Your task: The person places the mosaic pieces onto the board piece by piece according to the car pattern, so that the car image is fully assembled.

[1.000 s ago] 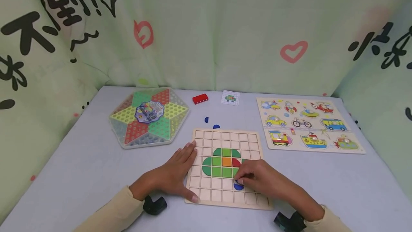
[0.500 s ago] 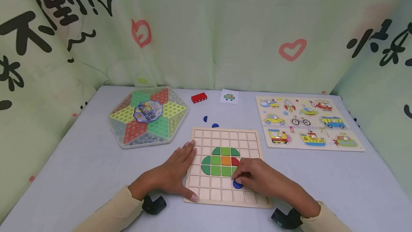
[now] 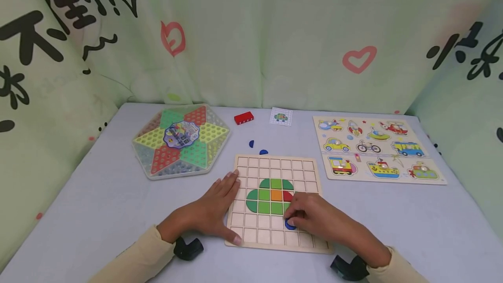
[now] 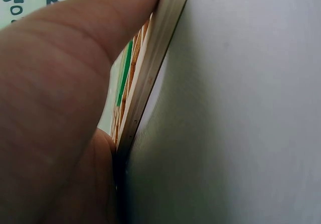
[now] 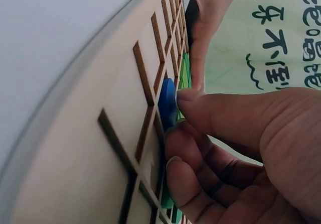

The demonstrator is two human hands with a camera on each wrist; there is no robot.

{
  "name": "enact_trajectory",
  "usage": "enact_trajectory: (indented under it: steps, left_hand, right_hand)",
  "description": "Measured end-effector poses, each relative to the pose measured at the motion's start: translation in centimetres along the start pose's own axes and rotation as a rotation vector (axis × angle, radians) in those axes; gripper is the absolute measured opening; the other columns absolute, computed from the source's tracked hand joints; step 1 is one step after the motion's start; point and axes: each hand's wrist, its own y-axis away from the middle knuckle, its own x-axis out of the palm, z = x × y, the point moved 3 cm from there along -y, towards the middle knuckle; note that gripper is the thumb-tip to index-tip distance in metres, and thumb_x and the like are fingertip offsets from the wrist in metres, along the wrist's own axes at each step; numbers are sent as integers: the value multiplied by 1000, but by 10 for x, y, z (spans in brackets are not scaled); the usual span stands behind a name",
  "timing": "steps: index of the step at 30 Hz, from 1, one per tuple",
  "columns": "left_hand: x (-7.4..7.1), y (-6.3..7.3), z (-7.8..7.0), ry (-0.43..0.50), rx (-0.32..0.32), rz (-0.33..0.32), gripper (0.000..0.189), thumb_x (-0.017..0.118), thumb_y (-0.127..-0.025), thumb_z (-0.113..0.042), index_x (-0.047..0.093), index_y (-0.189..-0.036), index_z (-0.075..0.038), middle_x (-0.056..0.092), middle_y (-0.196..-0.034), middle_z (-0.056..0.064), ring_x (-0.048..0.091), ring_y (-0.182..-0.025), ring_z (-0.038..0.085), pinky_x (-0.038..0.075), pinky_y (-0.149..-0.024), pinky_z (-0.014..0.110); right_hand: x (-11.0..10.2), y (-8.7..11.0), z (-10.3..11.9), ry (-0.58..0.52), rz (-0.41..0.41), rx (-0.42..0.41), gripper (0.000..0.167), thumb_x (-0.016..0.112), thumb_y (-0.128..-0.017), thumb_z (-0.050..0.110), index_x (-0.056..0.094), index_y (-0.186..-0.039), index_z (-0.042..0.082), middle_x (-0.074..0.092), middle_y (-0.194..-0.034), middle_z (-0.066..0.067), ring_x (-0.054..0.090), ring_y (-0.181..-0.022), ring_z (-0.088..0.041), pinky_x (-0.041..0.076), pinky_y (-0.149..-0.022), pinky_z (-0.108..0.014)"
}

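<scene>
A square wooden grid board [image 3: 259, 235] lies on the table with flat green pieces [image 3: 264, 208], an orange square [image 3: 277, 195] and a red piece [image 3: 288, 196] set in its cells. My left hand [image 3: 212, 208] rests along the board's left edge, fingers spread, thumb at the near corner. Over the board's right part, my right hand [image 3: 318, 215] has curled fingers and pinches a blue half-round piece [image 5: 168, 103], the thumb tip against it. In the head view the blue shows in a cell below the green shape, partly hidden by the fingers.
Two blue half-round pieces [image 3: 263, 152] lie beyond the board. Farther back are a red block [image 3: 243, 118] and a small pattern card [image 3: 280, 117]. A hexagonal Chinese checkers board [image 3: 182, 152] stands at left, a vehicle peg puzzle [image 3: 377, 152] at right.
The right hand's thumb and fingers have shifted slightly on the blue, which now shows as one rounded shape rather than two parts. The left hand stays in place.
</scene>
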Motion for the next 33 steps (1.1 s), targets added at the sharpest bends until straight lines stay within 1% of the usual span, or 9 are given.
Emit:
enact_trajectory:
  steps: [3, 7, 12, 15, 19, 23, 28, 31, 33]
  left_hand:
    - [0, 0, 0, -2, -1, 2, 134, 70, -65, -77, 3, -156, -4, -14, -162, 7, -14, -146, 21, -1, -116, 45]
    - [0, 0, 0, -4, -9, 7, 134, 71, -65, -76, 3, -156, -5, -15, -162, 6, -14, -146, 21, -1, -116, 44]
    - [1, 0, 0, -3, -13, 16, 135, 69, -65, -78, 2, -156, -5, -16, -161, 6, -15, -146, 20, -1, -116, 44]
    - [1, -1, 0, -8, -12, 13, 135, 69, -65, -79, 2, -156, -5, -17, -161, 6, -15, -146, 20, -1, -116, 44]
    - [1, -1, 0, -13, -7, 10, 135, 69, -65, -78, 3, -156, -5, -16, -161, 6, -15, -146, 21, -1, -116, 44]
    - [1, -1, 0, -10, -1, 7, 135, 69, -65, -78, 3, -156, -4, -16, -161, 7, -15, -146, 21, -1, -116, 44]
    - [1, 0, -1, -11, -3, 6, 134, 69, -65, -78, 3, -156, -4, -15, -161, 7, -14, -146, 21, -1, -116, 44]
    - [1, 0, 0, -8, -8, 8, 134, 69, -65, -78, 3, -156, -5, -15, -161, 7, -14, -146, 20, 0, -116, 44]
    - [1, 0, -1, 0, -5, 8, 134, 69, -65, -78, 3, -156, -5, -15, -161, 6, -15, -146, 20, 0, -116, 44]
  right_hand:
    - [-3, 0, 3, 14, 6, 28, 10, 73, -88, 10, 77, -96, 15, 60, -88, 15, 54, -83, -8, 50, -74, -25]
    - [-9, -1, 5, 14, -16, 66, 11, 68, -92, 12, 76, -99, 16, 60, -88, 15, 55, -82, -10, 50, -73, -25]
    - [-6, -3, 6, 1, 14, 16, 12, 65, -95, 15, 76, -99, 15, 60, -87, 15, 53, -81, -8, 49, -74, -25]
    - [-6, -3, 7, -16, 31, -3, 12, 64, -95, 15, 76, -99, 15, 59, -85, 14, 53, -79, -8, 48, -71, -25]
    - [-10, -2, 8, -22, 21, 16, 12, 63, -96, 18, 75, -99, 17, 60, -84, 13, 54, -78, -9, 47, -69, -25]
    - [-18, -6, 6, -49, -10, 7, 12, 63, -97, 19, 74, -101, 16, 62, -89, 12, 55, -81, -10, 48, -70, -25]
    - [-28, -23, -2, -100, -57, -25, 12, 65, -95, 12, 73, -104, 12, 67, -96, 7, 58, -83, -13, 51, -76, -26]
    - [-32, -38, -5, -134, -106, -18, 14, 65, -94, 9, 73, -106, 8, 68, -99, 1, 59, -84, -15, 52, -77, -28]
    - [-33, -48, -5, -150, -146, 1, 15, 65, -94, 9, 74, -107, 7, 69, -100, 1, 59, -85, -15, 52, -77, -28]
